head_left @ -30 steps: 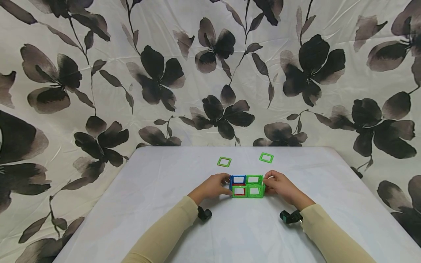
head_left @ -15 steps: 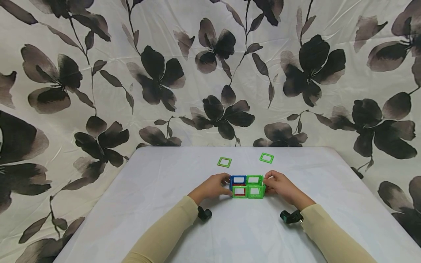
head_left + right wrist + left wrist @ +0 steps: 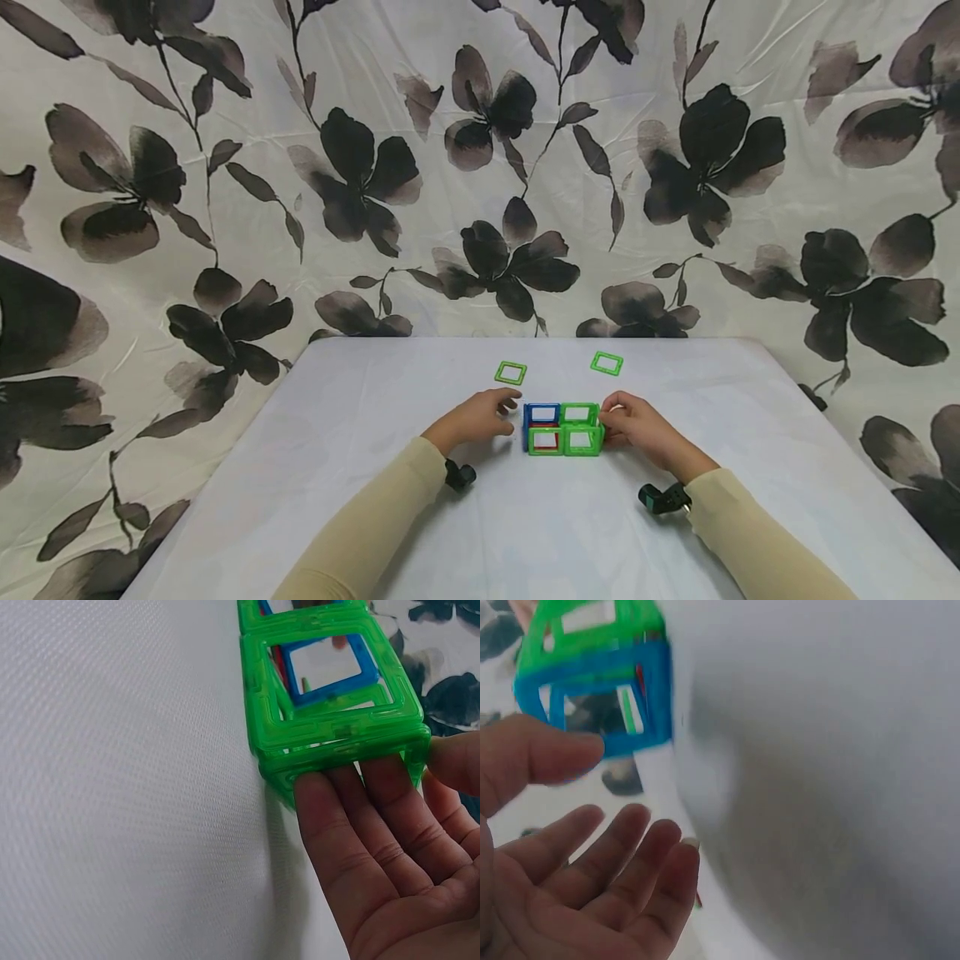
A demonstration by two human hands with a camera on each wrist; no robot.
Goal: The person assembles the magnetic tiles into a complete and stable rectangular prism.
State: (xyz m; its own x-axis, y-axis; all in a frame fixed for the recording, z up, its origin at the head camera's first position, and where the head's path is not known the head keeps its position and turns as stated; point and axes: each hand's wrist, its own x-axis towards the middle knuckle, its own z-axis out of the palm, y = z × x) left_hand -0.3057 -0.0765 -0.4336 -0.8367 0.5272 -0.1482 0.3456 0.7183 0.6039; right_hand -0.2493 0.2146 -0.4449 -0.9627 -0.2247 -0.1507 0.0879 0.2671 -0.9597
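Observation:
A small box built of magnetic tiles [image 3: 582, 441] stands on the table, with green squares at front and right, blue at the left end and a red one inside. My left hand [image 3: 478, 417] is off its left end, fingers loosely bent and holding nothing. In the left wrist view, the thumb overlaps the edge of the blue end tile [image 3: 657, 697]. At the other end, my right hand [image 3: 637, 423] holds the green end of the box; the right wrist view shows several fingertips [image 3: 315, 787] against that end and the thumb at its corner.
Two loose green square tiles lie flat behind the box, one at left [image 3: 501, 380] and one at right [image 3: 595, 369]. A white cloth covers the table [image 3: 555, 533]. A floral curtain [image 3: 517, 167] hangs behind its far edge.
My left hand has let go of the box's left end and drawn slightly back to the left. The right hand and the box stay in place.

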